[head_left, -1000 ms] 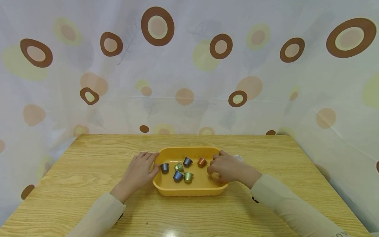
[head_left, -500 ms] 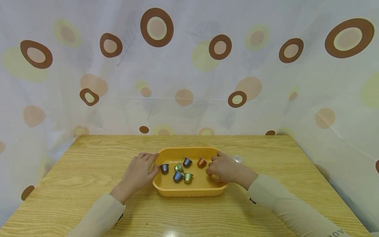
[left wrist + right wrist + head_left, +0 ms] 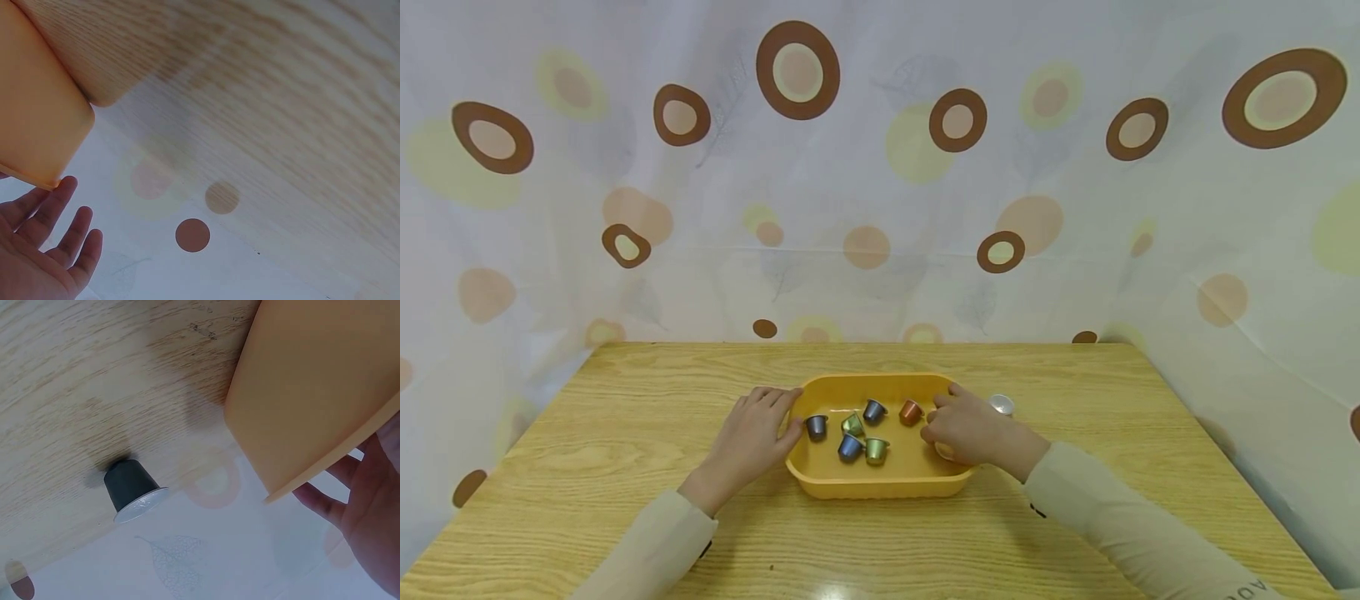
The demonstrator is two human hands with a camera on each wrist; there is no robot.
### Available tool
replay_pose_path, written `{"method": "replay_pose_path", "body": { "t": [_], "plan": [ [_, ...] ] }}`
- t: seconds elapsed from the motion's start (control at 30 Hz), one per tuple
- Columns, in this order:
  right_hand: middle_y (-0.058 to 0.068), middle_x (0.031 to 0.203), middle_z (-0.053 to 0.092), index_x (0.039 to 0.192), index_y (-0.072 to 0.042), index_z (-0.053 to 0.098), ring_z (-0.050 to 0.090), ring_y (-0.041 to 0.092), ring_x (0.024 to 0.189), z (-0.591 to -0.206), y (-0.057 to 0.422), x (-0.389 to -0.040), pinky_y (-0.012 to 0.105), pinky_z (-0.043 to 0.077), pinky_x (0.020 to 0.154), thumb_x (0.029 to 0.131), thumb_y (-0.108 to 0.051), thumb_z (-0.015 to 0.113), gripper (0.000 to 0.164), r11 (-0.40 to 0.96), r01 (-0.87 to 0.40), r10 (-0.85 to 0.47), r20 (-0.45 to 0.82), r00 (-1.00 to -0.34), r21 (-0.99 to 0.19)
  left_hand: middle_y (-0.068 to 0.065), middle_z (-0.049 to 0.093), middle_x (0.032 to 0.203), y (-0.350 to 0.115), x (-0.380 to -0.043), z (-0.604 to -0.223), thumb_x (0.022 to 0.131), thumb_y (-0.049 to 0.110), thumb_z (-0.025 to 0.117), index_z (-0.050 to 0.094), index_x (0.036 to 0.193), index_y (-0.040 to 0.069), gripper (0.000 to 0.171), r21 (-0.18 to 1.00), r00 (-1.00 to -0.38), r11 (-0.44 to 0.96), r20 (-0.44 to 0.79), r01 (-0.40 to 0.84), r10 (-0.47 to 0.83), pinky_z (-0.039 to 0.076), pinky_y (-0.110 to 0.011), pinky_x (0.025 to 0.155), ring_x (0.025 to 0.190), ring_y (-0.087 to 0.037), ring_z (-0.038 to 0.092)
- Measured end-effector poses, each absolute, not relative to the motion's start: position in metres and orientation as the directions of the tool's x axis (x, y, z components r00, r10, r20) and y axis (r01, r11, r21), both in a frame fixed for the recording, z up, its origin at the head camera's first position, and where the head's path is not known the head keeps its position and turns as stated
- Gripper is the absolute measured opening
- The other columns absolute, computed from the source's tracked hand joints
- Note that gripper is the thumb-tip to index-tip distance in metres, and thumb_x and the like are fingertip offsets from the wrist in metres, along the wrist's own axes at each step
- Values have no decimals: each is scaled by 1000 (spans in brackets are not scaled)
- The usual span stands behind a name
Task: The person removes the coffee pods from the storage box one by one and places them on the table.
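A yellow-orange plastic tub (image 3: 880,487) holds several coffee capsules: a dark grey one (image 3: 816,427), a copper one (image 3: 912,412), a slate-blue one (image 3: 874,410), a blue one (image 3: 850,448) and two green ones, the plainer (image 3: 876,452) near the front. My left hand (image 3: 758,433) touches the tub's left rim, its fingers loosely extended in the left wrist view. My right hand (image 3: 972,427) reaches over the right rim, with fingers bent inside. A pale rounded shape shows under that hand; whether it is thumb or capsule, and whether anything is pinched, stays hidden.
On the table (image 3: 662,417), just right of the tub, stands a black capsule (image 3: 131,487) with a silver lid, partly behind the right hand in the head view. A patterned cloth (image 3: 865,200) hangs behind and along both sides.
My right hand and sleeve have drifted slightly left, showing more of the silver lid beside the tub. The left hand and the capsules inside stay as they were.
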State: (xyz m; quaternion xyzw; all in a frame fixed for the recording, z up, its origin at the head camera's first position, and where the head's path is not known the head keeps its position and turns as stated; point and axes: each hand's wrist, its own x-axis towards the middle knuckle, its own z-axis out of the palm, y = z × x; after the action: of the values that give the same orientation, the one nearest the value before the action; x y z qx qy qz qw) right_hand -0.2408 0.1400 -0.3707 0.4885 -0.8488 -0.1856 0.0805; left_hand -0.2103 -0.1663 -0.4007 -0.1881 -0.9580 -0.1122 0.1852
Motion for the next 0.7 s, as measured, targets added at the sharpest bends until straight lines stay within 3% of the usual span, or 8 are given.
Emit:
{"method": "replay_pose_path", "body": {
  "t": [0.27,0.7],
  "plan": [
    [-7,75,63,83,-21,65,47,14,70,-371,140,-241,33,38,71,70,-22,75,16,484,-790,-838,-62,-543,376,-4,63,112,-167,-212,-403,88,27,54,56,123,10,40,126,-861,910,397,395,318,43,-43,90,107,-24,53],
    [-7,83,63,91,-23,67,49,14,76,-372,148,-244,35,41,75,67,-34,77,28,480,-790,-861,31,-508,381,-4,64,111,-167,-212,-403,88,27,54,56,124,11,39,125,-857,908,403,400,322,44,-42,89,106,-24,54]
  ]
}}
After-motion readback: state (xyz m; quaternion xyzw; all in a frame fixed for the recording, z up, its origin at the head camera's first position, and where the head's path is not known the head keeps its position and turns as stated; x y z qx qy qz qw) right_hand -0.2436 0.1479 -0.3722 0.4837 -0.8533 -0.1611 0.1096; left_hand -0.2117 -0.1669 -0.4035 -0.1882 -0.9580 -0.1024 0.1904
